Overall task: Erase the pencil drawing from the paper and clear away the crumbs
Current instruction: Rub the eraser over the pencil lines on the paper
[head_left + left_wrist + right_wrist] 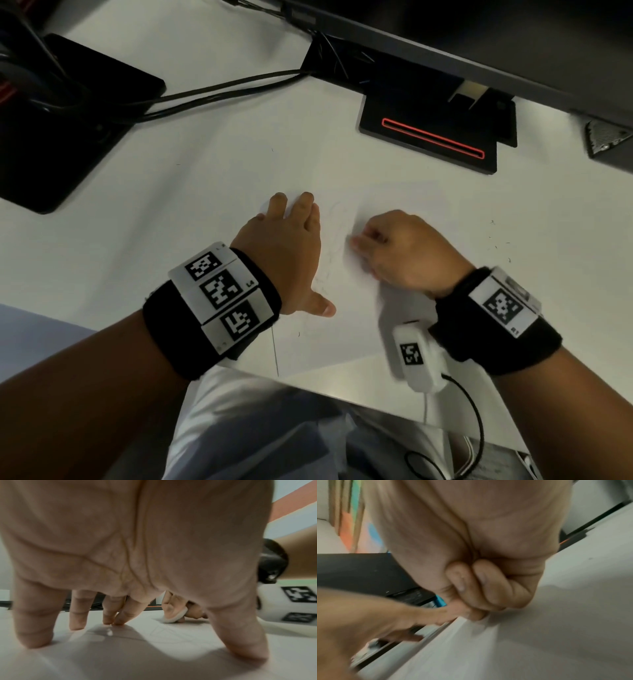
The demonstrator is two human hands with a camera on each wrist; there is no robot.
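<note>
Right hand pinches the flat white oval eraser on the white paper sheet, faint pencil drawing just left of it, toward the flat-pressing, straight-fingered left hand.

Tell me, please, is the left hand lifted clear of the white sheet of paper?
No, the left hand presses its spread fingertips down on the white sheet of paper in the left wrist view.

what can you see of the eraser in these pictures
The small white, flat, rounded eraser shows clearly only in the left wrist view. It looks soft and rubbery, tilted with its lower edge on the white sheet of paper near faint pencil lines. The right hand pinches it between curled fingers; in the head view that hand hides it.
</note>
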